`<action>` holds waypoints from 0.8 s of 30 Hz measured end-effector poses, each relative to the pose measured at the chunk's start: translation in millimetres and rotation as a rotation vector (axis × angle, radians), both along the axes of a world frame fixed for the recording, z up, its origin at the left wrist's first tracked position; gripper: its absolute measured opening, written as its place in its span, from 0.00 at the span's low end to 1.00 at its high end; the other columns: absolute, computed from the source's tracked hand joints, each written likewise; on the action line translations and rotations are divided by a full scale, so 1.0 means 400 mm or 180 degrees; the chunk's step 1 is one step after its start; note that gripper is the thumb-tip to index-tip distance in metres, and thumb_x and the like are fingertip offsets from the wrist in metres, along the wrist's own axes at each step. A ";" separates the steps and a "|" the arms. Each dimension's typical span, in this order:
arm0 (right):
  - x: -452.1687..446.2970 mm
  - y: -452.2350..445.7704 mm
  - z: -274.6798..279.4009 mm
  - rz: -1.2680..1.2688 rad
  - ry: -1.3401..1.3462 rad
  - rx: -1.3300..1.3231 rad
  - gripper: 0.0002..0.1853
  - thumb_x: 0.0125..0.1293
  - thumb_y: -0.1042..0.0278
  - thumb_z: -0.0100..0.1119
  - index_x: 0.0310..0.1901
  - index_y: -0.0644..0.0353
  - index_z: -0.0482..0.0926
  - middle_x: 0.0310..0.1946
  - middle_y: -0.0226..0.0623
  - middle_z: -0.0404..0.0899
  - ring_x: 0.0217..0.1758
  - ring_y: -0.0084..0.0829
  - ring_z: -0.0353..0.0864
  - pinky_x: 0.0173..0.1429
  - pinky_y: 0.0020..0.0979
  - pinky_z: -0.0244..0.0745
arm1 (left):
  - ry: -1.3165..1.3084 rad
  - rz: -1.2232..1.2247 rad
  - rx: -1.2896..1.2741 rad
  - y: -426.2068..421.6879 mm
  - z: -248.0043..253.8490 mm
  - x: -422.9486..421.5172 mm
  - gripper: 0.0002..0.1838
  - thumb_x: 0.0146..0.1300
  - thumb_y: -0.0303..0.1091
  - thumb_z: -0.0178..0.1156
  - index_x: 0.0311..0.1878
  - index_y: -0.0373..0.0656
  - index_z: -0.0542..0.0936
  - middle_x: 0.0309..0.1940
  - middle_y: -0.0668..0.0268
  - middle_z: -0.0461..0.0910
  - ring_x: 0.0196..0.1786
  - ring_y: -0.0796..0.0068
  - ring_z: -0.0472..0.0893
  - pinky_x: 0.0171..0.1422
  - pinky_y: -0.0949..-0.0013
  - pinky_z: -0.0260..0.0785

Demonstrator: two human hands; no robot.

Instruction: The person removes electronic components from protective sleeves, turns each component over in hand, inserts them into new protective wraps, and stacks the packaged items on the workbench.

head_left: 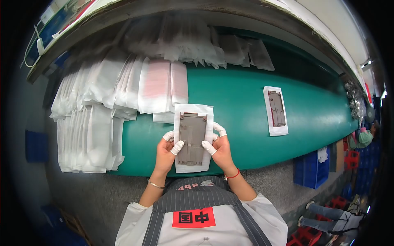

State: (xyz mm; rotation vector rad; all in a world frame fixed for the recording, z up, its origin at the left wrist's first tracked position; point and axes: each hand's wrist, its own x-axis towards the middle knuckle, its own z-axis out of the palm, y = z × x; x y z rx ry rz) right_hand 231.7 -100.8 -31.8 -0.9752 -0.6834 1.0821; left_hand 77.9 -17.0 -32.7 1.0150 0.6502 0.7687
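My left hand (167, 149) and my right hand (218, 146), with white covers on the fingertips, hold a brown-grey plastic panel (192, 137) lying on a white sleeve (178, 123). Both thumbs press on the panel's side edges, while the other fingers are at the sides and partly hidden behind the sleeve. The held pair is above the front edge of the green table (242, 143). Further right on the table lies a similar brown panel (277, 108) on a white sheet (282, 132).
Many white sleeves (96, 137) are piled at the left, and more (180, 41) lie along the back under a shelf edge (205, 7). Blue crates (305, 170) stand below the table at the right. Near red stools (338, 202), a person's legs (326, 217) show at the lower right.
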 end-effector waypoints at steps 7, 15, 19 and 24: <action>0.029 0.004 -0.004 0.0031 -0.0002 -0.0206 0.37 0.51 0.85 0.59 0.61 0.61 0.49 0.50 0.45 0.68 0.53 0.31 0.70 0.55 0.32 0.68 | 0.0113 -0.0126 0.0000 -0.004 -0.004 0.016 0.19 0.54 0.21 0.58 0.51 0.36 0.68 0.45 0.64 0.73 0.48 0.77 0.73 0.52 0.75 0.66; 0.492 -0.102 0.045 -0.0952 -0.1418 -0.0754 0.33 0.50 0.84 0.59 0.57 0.61 0.56 0.44 0.40 0.72 0.48 0.27 0.72 0.51 0.29 0.69 | 0.0414 -0.0475 0.0154 -0.008 -0.045 0.027 0.25 0.53 0.19 0.58 0.56 0.36 0.66 0.45 0.61 0.73 0.44 0.75 0.74 0.48 0.75 0.67; 0.690 -0.159 0.037 -0.1181 -0.1287 -0.1083 0.30 0.52 0.83 0.56 0.57 0.67 0.57 0.44 0.44 0.73 0.47 0.30 0.72 0.52 0.28 0.68 | 0.0412 -0.0443 0.0160 -0.004 -0.056 0.019 0.23 0.54 0.20 0.56 0.55 0.35 0.66 0.45 0.60 0.73 0.44 0.75 0.74 0.48 0.75 0.67; 0.783 -0.167 0.006 -0.1090 -0.1642 -0.1683 0.27 0.51 0.81 0.56 0.55 0.67 0.61 0.43 0.45 0.74 0.47 0.31 0.73 0.50 0.30 0.68 | 0.0331 -0.0404 0.0122 0.000 -0.062 0.014 0.22 0.56 0.21 0.54 0.55 0.35 0.66 0.45 0.60 0.73 0.44 0.74 0.75 0.47 0.75 0.68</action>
